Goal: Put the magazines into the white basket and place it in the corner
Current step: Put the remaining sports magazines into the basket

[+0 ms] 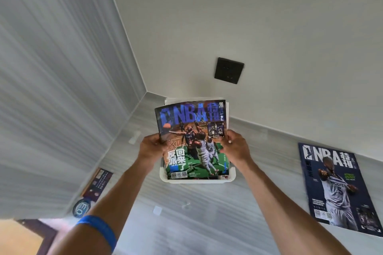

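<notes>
Pinching both side edges, my left hand and right hand hold the blue magazine upright in the white basket near the corner. I judge it light, glossy and floppy, so a mid-edge hold suits. Another magazine lies well apart on the floor.

Head camera looks steeply down, near floor corner.

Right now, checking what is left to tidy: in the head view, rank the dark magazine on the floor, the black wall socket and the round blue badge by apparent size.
1. dark magazine, clearly largest.
2. black wall socket.
3. round blue badge, smallest, though blurred and partly cut off.
</notes>
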